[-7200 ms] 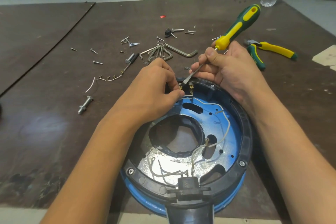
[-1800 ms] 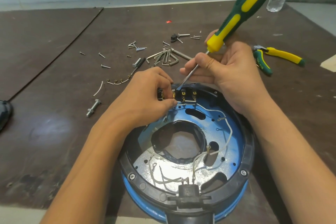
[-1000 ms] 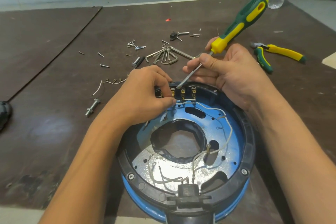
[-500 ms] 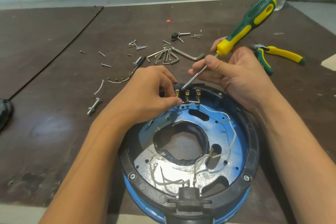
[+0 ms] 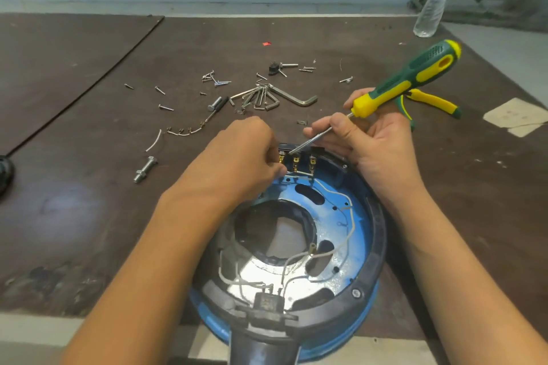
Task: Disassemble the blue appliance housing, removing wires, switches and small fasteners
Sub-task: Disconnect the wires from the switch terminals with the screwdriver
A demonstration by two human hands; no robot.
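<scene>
Screwdriver [image 5: 409, 80] handle had dipped toward 2 o'clock; right hand [image 5: 373, 145] gripped its shaft, levering terminals [image 5: 296, 161] at 12 o'clock on the housing [image 5: 376, 234] while left hand [image 5: 237, 157] pinched the wire [image 5: 296, 174] steady.

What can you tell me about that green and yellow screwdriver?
The screwdriver has a green-and-yellow handle, apparently rubbery plastic, and a thin shiny metal shaft. It is tilted, handle up and to the right, tip down at the brass terminals on the far rim of the blue housing. The right hand pinches the shaft just below the handle.
</scene>
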